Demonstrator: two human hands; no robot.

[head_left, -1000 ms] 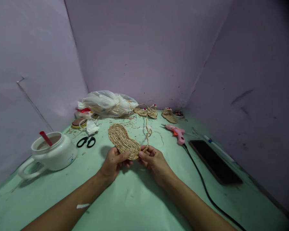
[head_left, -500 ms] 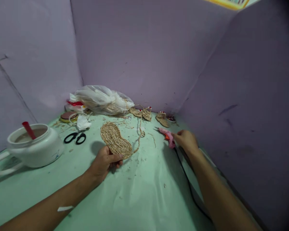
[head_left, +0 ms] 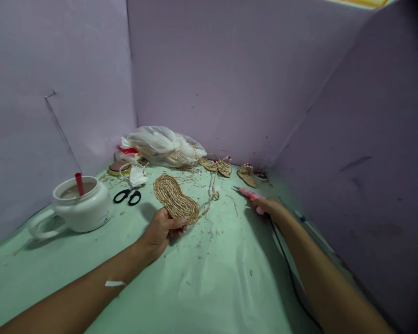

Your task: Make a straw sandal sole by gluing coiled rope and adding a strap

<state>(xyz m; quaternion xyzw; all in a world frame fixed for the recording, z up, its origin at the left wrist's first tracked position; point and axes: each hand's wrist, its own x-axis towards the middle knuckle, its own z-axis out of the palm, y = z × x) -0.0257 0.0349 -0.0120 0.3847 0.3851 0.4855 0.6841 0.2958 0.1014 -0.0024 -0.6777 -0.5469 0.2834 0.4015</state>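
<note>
My left hand (head_left: 164,231) grips the lower end of a coiled straw sandal sole (head_left: 176,198), thumb on top and fingers underneath, holding it tilted above the table. From the sole's lower right a twisted straw cord (head_left: 208,208) trails away across the tabletop. Over to the right, my right hand (head_left: 273,208) is closed round the back of a pink glue gun (head_left: 248,193), whose metal tip points left toward the cord. The gun's orange trigger shows just in front of my fingers, and its handle is partly covered by them. A black cable (head_left: 288,266) runs from it toward me.
A white mug (head_left: 85,212) with a red stick stands at left, beside black-handled scissors (head_left: 127,197). A plastic bag (head_left: 165,147) and small straw sandals (head_left: 247,176) lie at the back. Purple walls (head_left: 209,79) enclose the green table (head_left: 202,287).
My right hand has closed further round the glue gun's body. The view has turned slightly left, so everything appears farther right. My left hand still holds the sole.
</note>
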